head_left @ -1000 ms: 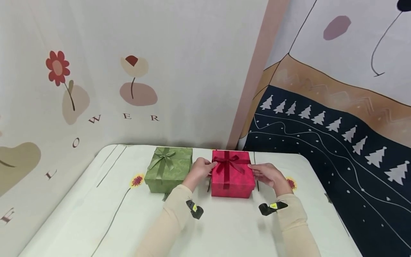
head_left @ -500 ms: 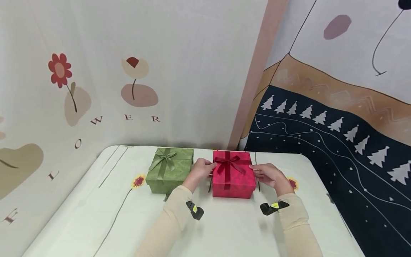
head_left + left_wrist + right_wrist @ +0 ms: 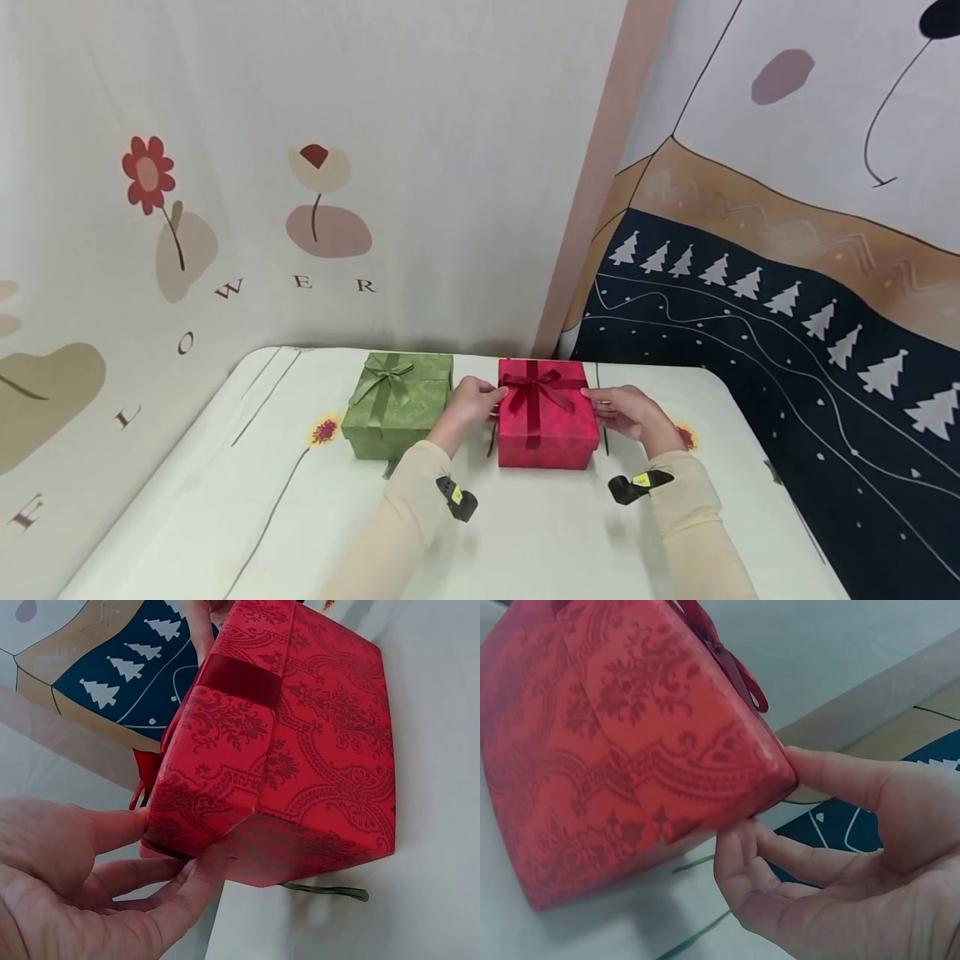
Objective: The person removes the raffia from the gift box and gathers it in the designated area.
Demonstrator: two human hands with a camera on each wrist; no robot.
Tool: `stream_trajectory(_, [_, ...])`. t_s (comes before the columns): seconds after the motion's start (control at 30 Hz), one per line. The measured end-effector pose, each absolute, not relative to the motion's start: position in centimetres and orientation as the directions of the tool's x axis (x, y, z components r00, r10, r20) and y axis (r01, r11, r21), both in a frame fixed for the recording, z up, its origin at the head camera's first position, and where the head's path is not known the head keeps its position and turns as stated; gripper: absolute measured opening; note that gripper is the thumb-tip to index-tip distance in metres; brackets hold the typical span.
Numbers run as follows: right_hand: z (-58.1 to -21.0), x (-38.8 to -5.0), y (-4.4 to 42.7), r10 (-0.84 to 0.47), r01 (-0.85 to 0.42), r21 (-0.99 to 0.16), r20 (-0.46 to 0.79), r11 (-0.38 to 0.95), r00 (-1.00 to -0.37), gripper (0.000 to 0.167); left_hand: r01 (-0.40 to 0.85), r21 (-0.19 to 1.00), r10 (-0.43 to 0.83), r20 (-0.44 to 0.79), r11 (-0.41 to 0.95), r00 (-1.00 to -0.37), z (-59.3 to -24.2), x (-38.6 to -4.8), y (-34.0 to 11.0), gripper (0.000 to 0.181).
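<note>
A red gift box (image 3: 546, 425) with a dark red bow sits on the white cloth, its lid on. At its left side the left hand (image 3: 472, 404) pinches the lid between thumb and fingers; the left wrist view shows the thumb on the lid's top edge and fingertips (image 3: 206, 866) under its rim. On the opposite side the right hand (image 3: 630, 410) holds the lid the same way, with the thumb on top and curled fingers below in the right wrist view. The box's inside is hidden.
A green gift box (image 3: 397, 408) with a green bow stands just left of the left forearm. Flower-printed white cloth covers the table (image 3: 540, 533). A pale printed curtain (image 3: 465, 167) hangs behind, and a dark tree-patterned cloth (image 3: 750, 367) is at the right.
The head view has shifted slightly, so the scene sits a little lower. Both hands keep the same hold on the red box, with no clear movement.
</note>
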State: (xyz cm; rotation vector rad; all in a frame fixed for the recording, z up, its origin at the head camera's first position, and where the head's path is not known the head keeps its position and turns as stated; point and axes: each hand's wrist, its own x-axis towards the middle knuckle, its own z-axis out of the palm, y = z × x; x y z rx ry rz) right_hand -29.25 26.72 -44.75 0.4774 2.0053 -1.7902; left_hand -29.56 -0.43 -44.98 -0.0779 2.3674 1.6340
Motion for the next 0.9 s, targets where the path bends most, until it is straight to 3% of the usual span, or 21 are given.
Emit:
stream_trajectory(0.53, [-45.11,-29.5,27.24,-0.031,0.515,-0.846,-0.523,0.137,-0.852,0.053,-0.194,0.94,0.133,-0.238,0.28,-0.962,-45.36,-29.23,-0.71,0.03])
stream_trajectory(0.9, [-45.21,-29.43,27.29,-0.061,0.477,-0.873,-0.484,0.097,-0.873,0.043,-0.144,0.961,0.126,-0.177,0.236,-0.976,-44.9,-29.15,-0.68,0.025])
